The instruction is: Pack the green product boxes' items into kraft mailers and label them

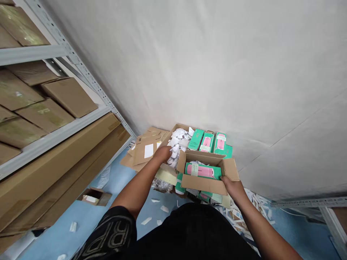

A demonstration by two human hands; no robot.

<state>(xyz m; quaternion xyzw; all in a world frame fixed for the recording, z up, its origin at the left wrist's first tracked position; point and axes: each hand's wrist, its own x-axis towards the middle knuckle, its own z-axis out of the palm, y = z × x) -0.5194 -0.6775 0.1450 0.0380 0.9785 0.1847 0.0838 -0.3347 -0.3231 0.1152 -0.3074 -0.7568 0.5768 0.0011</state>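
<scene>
My right hand (232, 186) grips the near right corner of a small open cardboard box (206, 183) that holds a green and pink product carton (202, 170). My left hand (163, 153) reaches into a larger open cardboard box (165, 138) on the floor against the wall, its fingers closed on crumpled white paper (177, 144). Three more green and pink cartons (210, 141) stand in the right part of that larger box.
Metal shelving (54, 50) at left carries flat brown cardboard boxes (65, 95); long cartons (62, 166) lean below it. Flattened cardboard (145, 148) lies left of the big box. Paper scraps (162, 209) dot the blue floor. A small open box (94, 196) sits lower left.
</scene>
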